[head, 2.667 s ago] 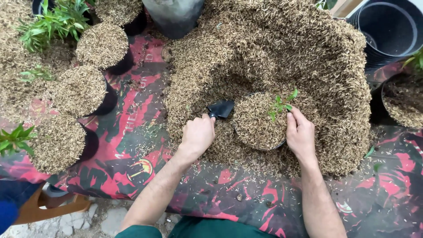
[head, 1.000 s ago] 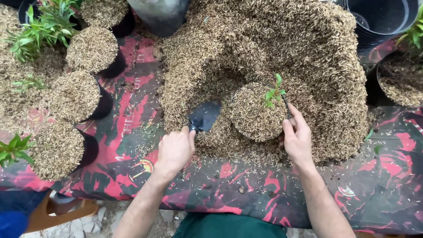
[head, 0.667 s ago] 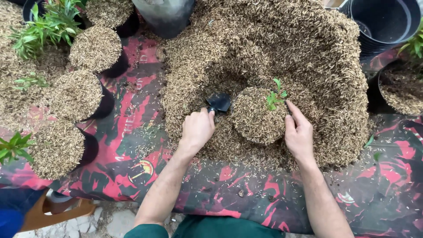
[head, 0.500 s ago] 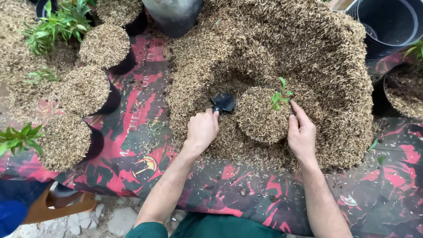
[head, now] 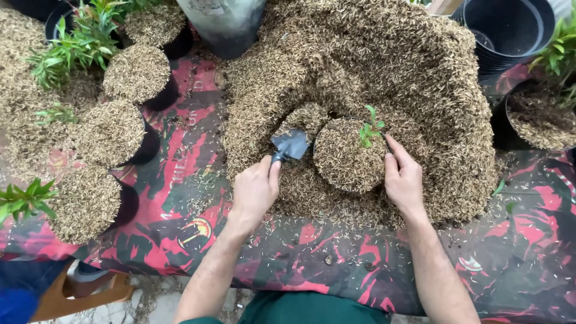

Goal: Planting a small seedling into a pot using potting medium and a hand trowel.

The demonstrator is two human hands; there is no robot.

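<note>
Left hand [head: 255,192] closed round a small black trowel [head: 289,145], its handle hidden, right hand [head: 403,180] open against a husk-filled pot [head: 350,155], pot wall buried in the husk heap [head: 390,66]

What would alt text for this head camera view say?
A person's left hand lifts a small dark trowel of dry husks beside a filled pot holding a green seedling, steadied by the right hand, amid a husk heap.

A potting bench in a garden nursery. A big heap of husk mulch [head: 360,78] covers a red patterned sheet [head: 198,198]; left of the heap stand filled pots [head: 135,72] with seedlings [head: 75,45], right of it stacked empty black pots [head: 507,30].
</note>
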